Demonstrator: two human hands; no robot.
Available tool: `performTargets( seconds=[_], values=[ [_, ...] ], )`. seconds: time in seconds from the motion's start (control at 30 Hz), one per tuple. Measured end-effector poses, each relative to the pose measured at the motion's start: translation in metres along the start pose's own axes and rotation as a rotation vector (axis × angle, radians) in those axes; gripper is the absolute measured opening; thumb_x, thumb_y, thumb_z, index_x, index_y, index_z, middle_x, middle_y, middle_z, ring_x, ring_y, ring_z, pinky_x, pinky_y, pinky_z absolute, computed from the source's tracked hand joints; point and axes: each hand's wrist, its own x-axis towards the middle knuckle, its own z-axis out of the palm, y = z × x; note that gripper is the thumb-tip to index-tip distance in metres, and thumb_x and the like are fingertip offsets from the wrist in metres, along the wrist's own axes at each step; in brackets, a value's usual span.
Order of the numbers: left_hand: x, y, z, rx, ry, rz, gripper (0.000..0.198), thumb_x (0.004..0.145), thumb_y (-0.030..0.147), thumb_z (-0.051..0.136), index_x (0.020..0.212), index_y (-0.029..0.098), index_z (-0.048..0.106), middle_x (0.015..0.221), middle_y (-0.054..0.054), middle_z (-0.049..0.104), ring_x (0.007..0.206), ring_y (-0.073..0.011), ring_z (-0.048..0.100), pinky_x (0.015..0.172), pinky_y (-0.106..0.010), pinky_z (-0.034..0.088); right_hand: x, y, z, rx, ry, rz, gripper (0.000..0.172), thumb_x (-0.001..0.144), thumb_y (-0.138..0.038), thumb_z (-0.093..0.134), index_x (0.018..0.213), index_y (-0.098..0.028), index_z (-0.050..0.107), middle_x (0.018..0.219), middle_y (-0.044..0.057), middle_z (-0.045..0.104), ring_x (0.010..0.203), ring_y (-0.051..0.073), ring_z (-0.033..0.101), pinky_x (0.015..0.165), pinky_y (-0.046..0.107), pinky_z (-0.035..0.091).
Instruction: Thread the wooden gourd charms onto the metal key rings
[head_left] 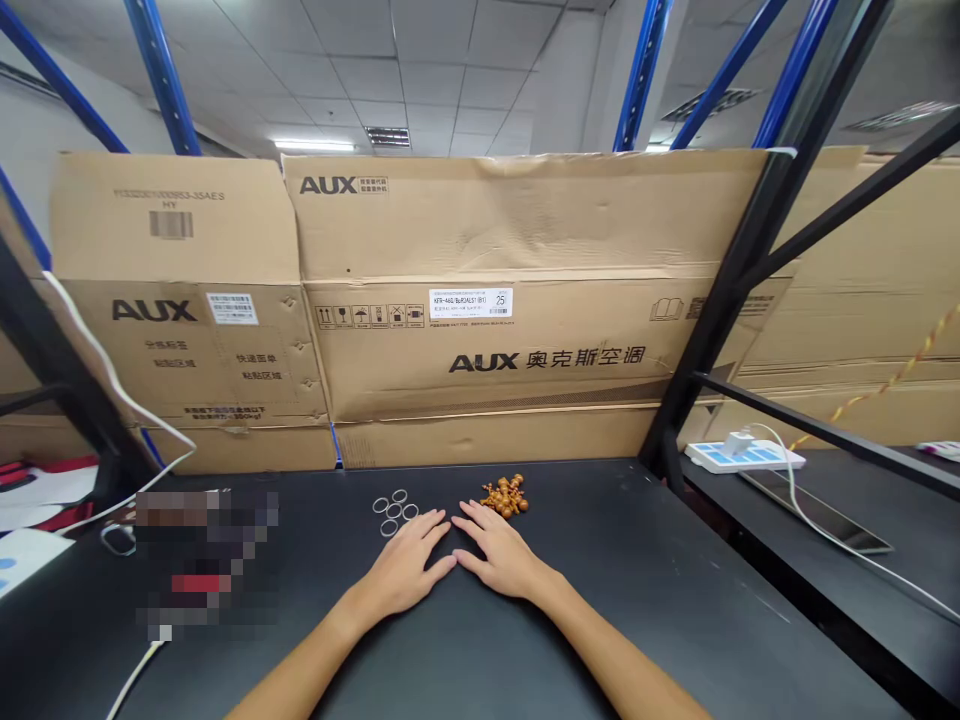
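Note:
My left hand (409,558) lies palm down on the black tabletop (450,660), fingers stretched out. Just beyond its fingertips, to the left, several thin metal rings (394,511) lie in a loose cluster. My right hand (496,550) is also flat on the table, its fingers extended and slightly apart. Right beyond its fingertips sits a small heap of brown, glossy gourd-shaped trinkets (506,496). The tips of my two thumbs almost meet in the middle. Neither hand holds anything.
Cardboard sheets (480,390) printed AUX stand along the back edge. A pixelated item (206,560) lies at the left with a white cable (135,680). To the right, past a black metal post (712,290), are a power strip (742,455) and a dark flat panel (817,512).

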Motion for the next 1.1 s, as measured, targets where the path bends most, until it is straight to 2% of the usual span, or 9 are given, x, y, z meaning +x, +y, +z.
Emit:
performTargets(
  seconds=[0.17,0.6,0.83,0.93,1.0,1.1],
  values=[
    [0.0,0.0,0.0,0.004,0.037,0.022,0.049,0.093,0.048,0.044,0.134,0.022,0.048,0.141,-0.009,0.046,0.129,-0.0267,0.044,0.107,-0.045,0.038,-0.001,0.0,0.001,-0.004,0.027,-0.012,0.049,0.091,-0.044,0.047,0.134,-0.02,0.05,0.144,0.01,0.04,0.135,0.027,0.034,0.112,0.044,0.03],
    [-0.001,-0.001,0.002,-0.002,0.035,0.031,0.049,0.093,0.048,0.043,0.135,0.022,0.047,0.142,-0.009,0.046,0.13,-0.0265,0.043,0.108,-0.044,0.037,-0.001,-0.002,-0.001,-0.018,0.025,-0.015,0.049,0.091,-0.042,0.049,0.133,-0.018,0.05,0.144,0.012,0.041,0.134,0.027,0.035,0.111,0.044,0.031],
    [-0.002,-0.002,0.002,0.0,0.017,0.039,0.05,0.094,0.048,0.041,0.136,0.022,0.045,0.143,-0.009,0.044,0.131,-0.0264,0.042,0.108,-0.045,0.036,-0.002,-0.002,0.002,-0.025,0.056,-0.022,0.045,0.089,-0.038,0.052,0.128,-0.016,0.056,0.14,0.012,0.046,0.131,0.026,0.04,0.108,0.041,0.035],
    [-0.002,-0.004,0.004,0.009,0.036,0.04,0.049,0.094,0.047,0.042,0.135,0.022,0.046,0.143,-0.009,0.045,0.131,-0.0263,0.042,0.108,-0.044,0.036,-0.001,-0.002,0.003,-0.033,0.102,-0.04,0.036,0.09,-0.034,0.052,0.121,-0.018,0.061,0.132,0.01,0.054,0.124,0.025,0.048,0.105,0.039,0.039],
    [-0.003,-0.005,0.008,0.035,0.089,0.015,0.049,0.092,0.047,0.045,0.133,0.021,0.048,0.143,-0.01,0.044,0.132,-0.0277,0.04,0.108,-0.046,0.035,0.001,-0.002,0.003,-0.046,0.158,-0.048,0.03,0.09,-0.03,0.05,0.114,-0.02,0.064,0.123,0.009,0.061,0.116,0.024,0.054,0.101,0.039,0.042],
    [-0.002,-0.008,0.016,0.104,0.189,-0.079,0.053,0.091,0.05,0.046,0.131,0.016,0.051,0.142,-0.014,0.043,0.133,-0.0319,0.037,0.108,-0.05,0.032,0.004,0.001,0.0,-0.117,0.279,0.011,0.027,0.091,-0.025,0.046,0.11,-0.021,0.065,0.115,0.01,0.064,0.11,0.026,0.054,0.096,0.044,0.042]
  ],
)
